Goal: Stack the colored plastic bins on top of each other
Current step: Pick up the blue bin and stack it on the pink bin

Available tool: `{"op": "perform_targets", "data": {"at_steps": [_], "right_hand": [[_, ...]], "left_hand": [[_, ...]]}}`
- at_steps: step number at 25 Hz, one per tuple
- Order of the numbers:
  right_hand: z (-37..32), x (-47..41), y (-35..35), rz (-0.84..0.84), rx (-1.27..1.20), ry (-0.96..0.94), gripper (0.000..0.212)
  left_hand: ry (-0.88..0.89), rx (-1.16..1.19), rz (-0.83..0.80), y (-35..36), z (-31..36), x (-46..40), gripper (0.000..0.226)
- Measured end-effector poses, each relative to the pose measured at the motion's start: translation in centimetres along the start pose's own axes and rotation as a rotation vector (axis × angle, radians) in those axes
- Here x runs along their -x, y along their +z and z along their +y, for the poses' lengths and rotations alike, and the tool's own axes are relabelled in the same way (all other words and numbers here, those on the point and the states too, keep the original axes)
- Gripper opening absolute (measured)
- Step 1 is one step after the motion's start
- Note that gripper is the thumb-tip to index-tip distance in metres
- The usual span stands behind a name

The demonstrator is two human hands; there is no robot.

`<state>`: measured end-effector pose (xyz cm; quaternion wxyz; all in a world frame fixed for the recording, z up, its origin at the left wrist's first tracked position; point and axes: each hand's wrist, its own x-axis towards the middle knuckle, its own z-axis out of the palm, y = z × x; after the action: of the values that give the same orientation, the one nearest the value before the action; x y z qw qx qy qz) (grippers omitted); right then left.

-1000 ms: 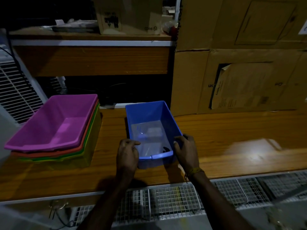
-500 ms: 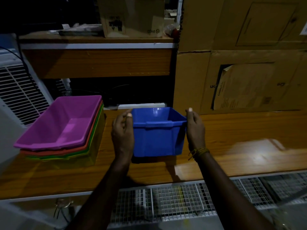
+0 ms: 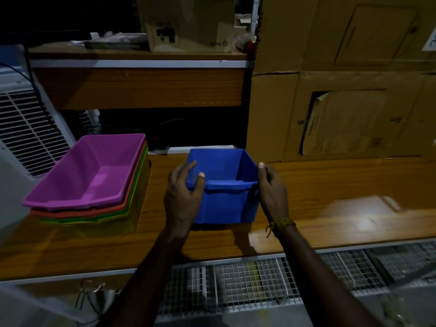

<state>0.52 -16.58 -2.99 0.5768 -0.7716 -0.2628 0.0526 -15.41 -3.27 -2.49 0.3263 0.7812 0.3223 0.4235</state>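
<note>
A blue plastic bin [image 3: 226, 201] is held above the wooden tabletop at the centre, tilted so its near wall faces me. My left hand [image 3: 182, 197] grips its left rim, thumb over the edge. My right hand [image 3: 271, 192] grips the right rim. To the left stands a nested stack of bins: a purple bin [image 3: 94, 175] on top, then an orange-red bin [image 3: 77, 212], a green rim and a yellow bin [image 3: 106, 228] at the bottom.
The wooden table [image 3: 330, 185] runs right, with a glare patch. Cardboard boxes [image 3: 354, 102] form a wall behind. A wooden shelf [image 3: 141, 86] hangs above the back. A white grille unit [image 3: 26, 131] stands left. Wire mesh [image 3: 247, 284] lies below the table's front edge.
The blue bin has been lifted off the table and tipped up with both hands on its rim; since half a second ago it has barely shifted.
</note>
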Motion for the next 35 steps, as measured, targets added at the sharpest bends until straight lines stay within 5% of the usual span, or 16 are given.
{"op": "perform_targets", "data": {"at_steps": [17, 35], "right_hand": [[4.7, 0.2, 2.2, -0.111, 0.246, 0.125, 0.042], [5.6, -4.6, 2.8, -0.192, 0.187, 0.149, 0.035]], "left_hand": [[-0.229, -0.285, -0.237, 4.6, -4.2, 1.4, 0.046], [-0.433, -0.494, -0.182, 7.6, -3.0, -1.7, 0.045]]}}
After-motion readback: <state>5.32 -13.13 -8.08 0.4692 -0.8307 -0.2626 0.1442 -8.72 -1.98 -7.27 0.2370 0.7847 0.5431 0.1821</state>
